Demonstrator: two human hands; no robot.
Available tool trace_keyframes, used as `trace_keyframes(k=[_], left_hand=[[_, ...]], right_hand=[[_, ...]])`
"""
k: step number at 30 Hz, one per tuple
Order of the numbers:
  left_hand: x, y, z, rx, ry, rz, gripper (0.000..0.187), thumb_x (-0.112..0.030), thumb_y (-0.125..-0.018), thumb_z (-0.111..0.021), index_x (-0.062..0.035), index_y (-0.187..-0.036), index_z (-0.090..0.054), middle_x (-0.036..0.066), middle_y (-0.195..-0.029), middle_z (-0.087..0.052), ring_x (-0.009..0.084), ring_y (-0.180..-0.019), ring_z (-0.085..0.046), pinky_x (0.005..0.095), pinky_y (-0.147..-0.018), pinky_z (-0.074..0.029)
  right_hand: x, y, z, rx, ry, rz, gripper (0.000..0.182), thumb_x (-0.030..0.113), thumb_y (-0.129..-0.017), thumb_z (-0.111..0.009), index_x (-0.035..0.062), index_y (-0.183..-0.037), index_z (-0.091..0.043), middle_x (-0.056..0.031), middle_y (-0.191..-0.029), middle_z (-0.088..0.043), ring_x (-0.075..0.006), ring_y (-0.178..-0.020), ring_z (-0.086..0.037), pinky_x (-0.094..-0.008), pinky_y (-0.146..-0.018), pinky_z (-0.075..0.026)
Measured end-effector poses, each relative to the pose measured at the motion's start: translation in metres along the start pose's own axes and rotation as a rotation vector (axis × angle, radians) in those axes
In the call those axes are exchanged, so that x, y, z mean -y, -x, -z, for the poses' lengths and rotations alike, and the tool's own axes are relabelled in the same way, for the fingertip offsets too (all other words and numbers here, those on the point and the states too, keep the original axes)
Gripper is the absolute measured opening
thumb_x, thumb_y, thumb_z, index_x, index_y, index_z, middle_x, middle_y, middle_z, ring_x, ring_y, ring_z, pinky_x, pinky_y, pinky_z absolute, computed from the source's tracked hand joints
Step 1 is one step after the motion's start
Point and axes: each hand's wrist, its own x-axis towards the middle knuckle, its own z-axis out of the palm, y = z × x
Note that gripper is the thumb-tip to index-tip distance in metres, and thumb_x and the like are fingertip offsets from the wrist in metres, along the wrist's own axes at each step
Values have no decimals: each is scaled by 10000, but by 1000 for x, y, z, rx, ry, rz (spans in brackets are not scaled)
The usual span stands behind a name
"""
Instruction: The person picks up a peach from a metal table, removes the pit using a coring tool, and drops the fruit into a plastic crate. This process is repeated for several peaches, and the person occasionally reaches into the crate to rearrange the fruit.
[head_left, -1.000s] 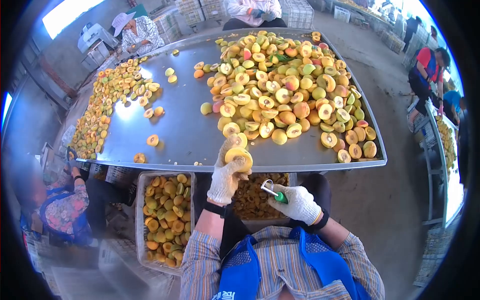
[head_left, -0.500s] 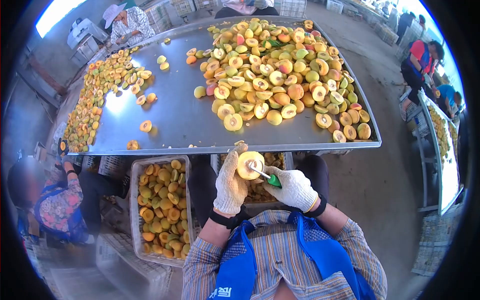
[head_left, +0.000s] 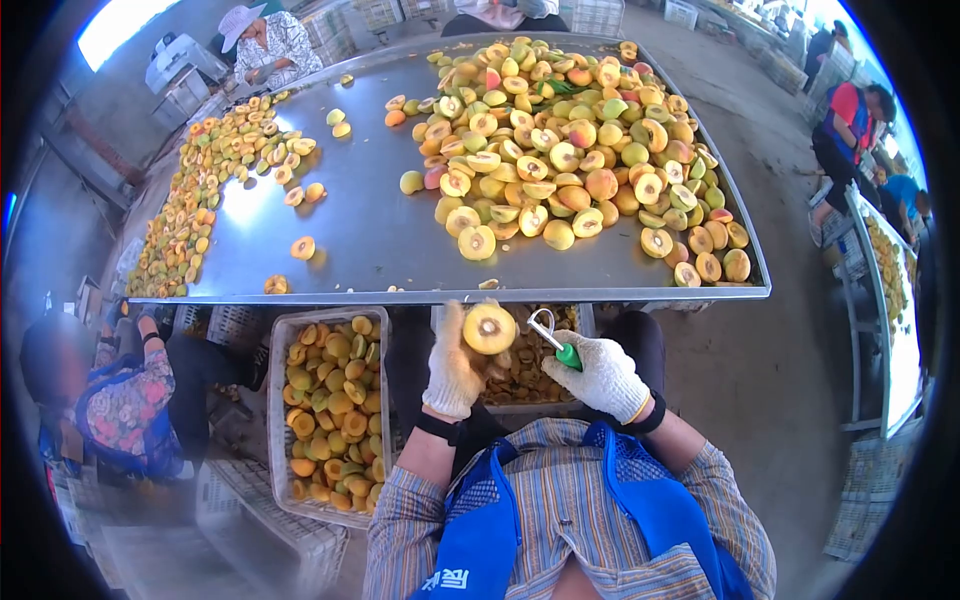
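Note:
My left hand (head_left: 455, 372), in a whitish glove with a stained front, holds a halved fruit (head_left: 489, 328), cut face up with a brown centre. In my gloved right hand (head_left: 600, 376) is a pitting tool (head_left: 568, 355) with a green handle and a looped metal tip. The tip stands apart from the fruit, to its right. Both hands are just below the front edge of the metal table (head_left: 380, 270). Beneath them, partly hidden by the hands, a crate (head_left: 585, 322) holds fruit pieces.
A large pile of fruit halves (head_left: 570, 150) covers the table's right side; another pile (head_left: 185, 220) lies left. A white crate of halves (head_left: 335, 410) stands left of my legs. People sit at the table's left and far sides; others are at a second table (head_left: 885, 300) on the right.
The tool has come out of the fruit and moved right, with its looped tip now showing. My left hand and the fruit have shifted slightly left, and the view has moved a little.

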Motion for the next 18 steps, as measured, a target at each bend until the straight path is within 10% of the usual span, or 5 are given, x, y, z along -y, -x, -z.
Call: trace_keyframes(k=[2, 7, 18], left_hand=[[9, -3, 0, -372, -132, -77, 523, -447, -1005, -483, -10, -1288, -533, 204, -1158, -640, 332, -824, -684, 396, -602, -577], [12, 1, -26, -155, -28, -255, 352, -268, -991, -561, -4, -1224, -568, 215, -1188, -629, 346, -1102, -626, 485, -1010, -486], [31, 2, -35, -152, -109, -284, 400, -313, -1005, -546, 9, -1240, -573, 202, -1212, -618, 314, -1151, -597, 436, -1011, -490]], right_hand=[[4, 2, -1, 28, 16, 26, 408, 365, -890, -662, 135, -1227, -643, -164, -796, -700, -362, -755, -696, -441, -680, -559], [8, 3, -8, 89, 48, 79, 392, 352, -884, -661, 145, -1216, -636, -169, -771, -694, -370, -716, -690, -457, -656, -557], [-2, 0, -16, 20, 98, 165, 412, 308, -841, -692, 102, -1193, -638, -170, -766, -698, -352, -708, -699, -445, -639, -561]])
